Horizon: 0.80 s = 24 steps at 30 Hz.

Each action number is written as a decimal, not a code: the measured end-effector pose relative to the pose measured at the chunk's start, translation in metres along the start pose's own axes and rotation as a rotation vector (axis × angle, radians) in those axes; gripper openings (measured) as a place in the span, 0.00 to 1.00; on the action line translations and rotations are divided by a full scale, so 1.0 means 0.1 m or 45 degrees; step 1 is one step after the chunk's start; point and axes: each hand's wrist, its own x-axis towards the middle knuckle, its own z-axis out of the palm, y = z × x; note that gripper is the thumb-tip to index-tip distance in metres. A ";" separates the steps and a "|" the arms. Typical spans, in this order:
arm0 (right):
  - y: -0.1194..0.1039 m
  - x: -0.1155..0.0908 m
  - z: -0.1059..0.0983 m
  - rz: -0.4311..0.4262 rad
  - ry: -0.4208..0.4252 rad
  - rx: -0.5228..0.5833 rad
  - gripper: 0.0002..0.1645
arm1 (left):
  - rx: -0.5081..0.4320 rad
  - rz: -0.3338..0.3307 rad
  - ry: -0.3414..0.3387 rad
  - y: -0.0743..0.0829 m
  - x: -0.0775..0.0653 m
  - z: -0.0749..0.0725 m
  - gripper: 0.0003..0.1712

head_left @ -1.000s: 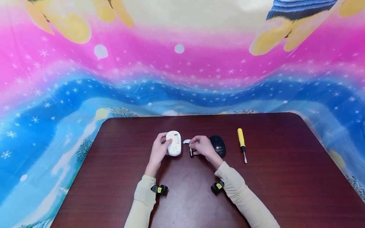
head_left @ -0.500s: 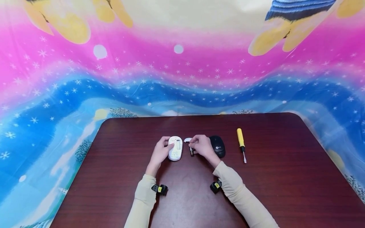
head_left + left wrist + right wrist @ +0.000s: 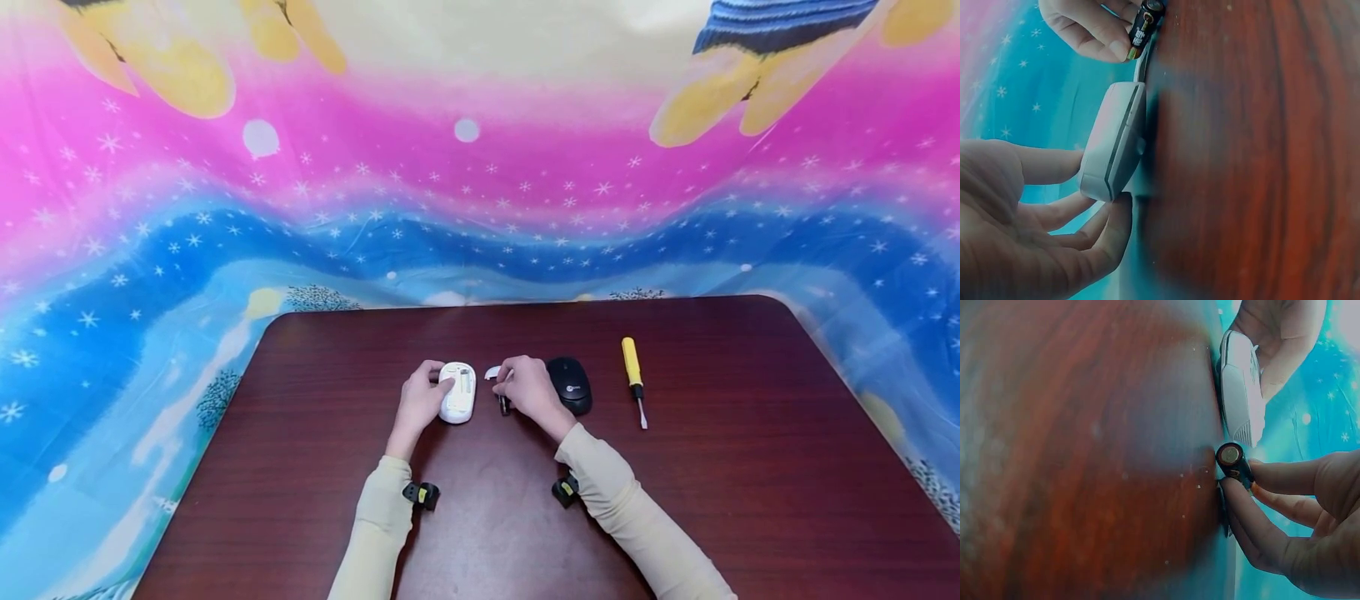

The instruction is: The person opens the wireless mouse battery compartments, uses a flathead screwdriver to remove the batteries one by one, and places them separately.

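My left hand (image 3: 420, 404) grips a white computer mouse (image 3: 459, 408) by its left side, thumb on top and fingers under the edge. The mouse lies underside up, showing an uncovered battery compartment (image 3: 465, 382). A short distance to the right, my right hand (image 3: 528, 387) pinches a black battery (image 3: 504, 406) between thumb and fingertips. In the right wrist view the flat end of that battery (image 3: 1230, 455) faces the camera, just below the mouse's end. A small white cover (image 3: 492, 372) lies behind the right fingers, partly hidden by them.
A black computer mouse (image 3: 572, 387) sits right beside my right hand. Farther right lies a screwdriver (image 3: 633, 367) with a yellow handle, its blade toward me. The dark red wooden table (image 3: 480, 517) ends at a patterned cloth backdrop (image 3: 480, 208).
The left hand has brought the white mouse down and toward me, then slightly left. The right hand keeps its pinch on the battery and has shifted little.
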 end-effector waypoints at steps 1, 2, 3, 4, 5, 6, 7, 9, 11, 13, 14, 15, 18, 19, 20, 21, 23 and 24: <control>-0.01 0.00 0.00 0.000 -0.003 -0.014 0.08 | 0.010 0.004 -0.001 0.00 0.00 0.00 0.18; -0.01 -0.01 -0.01 0.001 -0.009 -0.020 0.08 | 0.021 0.008 -0.001 0.01 0.00 0.00 0.18; -0.01 -0.01 -0.02 -0.001 -0.014 -0.031 0.08 | 0.034 0.012 0.000 0.01 0.00 0.00 0.18; -0.01 -0.01 -0.02 -0.003 -0.016 -0.038 0.08 | 0.048 0.018 -0.002 0.02 0.00 0.01 0.18; -0.01 -0.01 -0.03 -0.011 -0.015 -0.057 0.07 | 0.062 0.021 -0.006 0.02 0.00 0.01 0.19; -0.01 -0.02 -0.04 -0.017 -0.012 -0.077 0.07 | 0.077 0.021 -0.010 0.03 0.00 0.01 0.20; -0.01 -0.02 -0.06 -0.028 -0.006 -0.095 0.07 | 0.095 0.025 -0.009 0.03 -0.01 0.01 0.20; 0.01 -0.01 -0.10 -0.071 -0.001 -0.124 0.06 | 0.145 0.034 0.004 0.05 -0.01 0.02 0.23; 0.02 -0.01 -0.18 -0.110 -0.013 -0.127 0.05 | 0.189 0.045 0.021 0.08 -0.03 0.02 0.26; 0.04 -0.01 -0.30 -0.167 -0.036 -0.105 0.06 | 0.223 0.063 0.032 0.12 -0.04 0.01 0.28; 0.04 -0.02 -0.37 -0.189 -0.054 -0.084 0.08 | 0.235 0.068 0.028 0.14 -0.05 0.01 0.30; 0.05 -0.03 -0.44 -0.205 -0.070 -0.070 0.11 | 0.240 0.077 0.020 0.16 -0.06 0.01 0.31; 0.10 -0.06 -0.66 -0.249 -0.104 -0.058 0.18 | 0.259 0.134 -0.011 0.22 -0.06 0.02 0.34; 0.11 -0.07 -0.74 -0.247 -0.115 -0.053 0.21 | 0.270 0.153 -0.023 0.25 -0.06 0.02 0.35; 0.13 -0.08 -0.80 -0.251 -0.124 -0.059 0.24 | 0.284 0.174 -0.033 0.27 -0.06 0.03 0.36; 0.16 -0.09 -0.86 -0.255 -0.131 -0.073 0.26 | 0.294 0.199 -0.045 0.29 -0.07 0.03 0.37; 0.21 -0.12 -0.97 -0.260 -0.141 -0.106 0.31 | 0.312 0.246 -0.077 0.34 -0.08 0.06 0.38; 0.23 -0.13 -1.01 -0.264 -0.145 -0.126 0.33 | 0.322 0.269 -0.095 0.36 -0.08 0.07 0.38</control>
